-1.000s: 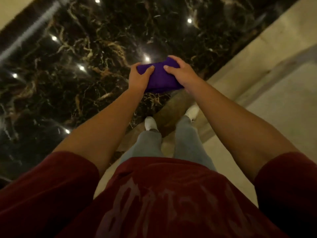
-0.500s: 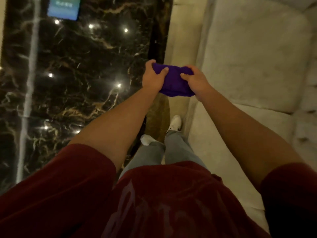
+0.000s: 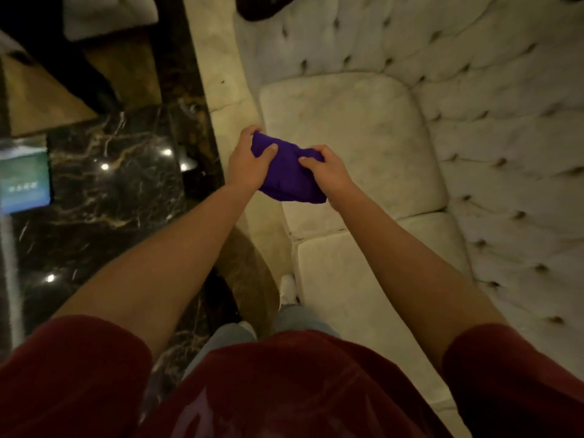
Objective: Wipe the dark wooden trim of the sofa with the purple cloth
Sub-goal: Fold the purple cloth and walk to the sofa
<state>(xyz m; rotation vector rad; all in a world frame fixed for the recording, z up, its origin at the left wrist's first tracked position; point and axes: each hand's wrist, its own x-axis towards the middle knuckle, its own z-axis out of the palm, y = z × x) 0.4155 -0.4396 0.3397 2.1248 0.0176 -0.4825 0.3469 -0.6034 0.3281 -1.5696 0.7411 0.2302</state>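
A bunched purple cloth (image 3: 289, 177) hangs in the air between both hands, above the front edge of a cream tufted sofa (image 3: 493, 128). My left hand (image 3: 249, 161) grips its left end and my right hand (image 3: 325, 172) grips its right end. A piece of dark glossy wooden trim (image 3: 252, 9) shows at the top of the sofa's backrest, far from the cloth. The seat cushion (image 3: 354, 128) lies right below the hands.
A black marble floor (image 3: 104, 184) with gold veins and light reflections fills the left. A cream band of floor (image 3: 215, 74) runs along the sofa front. A bluish reflection (image 3: 23, 175) lies at the left edge. My white shoes (image 3: 288, 289) stand by the sofa.
The view has swung right from the marble floor onto the sofa. Both hands still hold the cloth, which has crumpled more and now hangs over the seat cushion.
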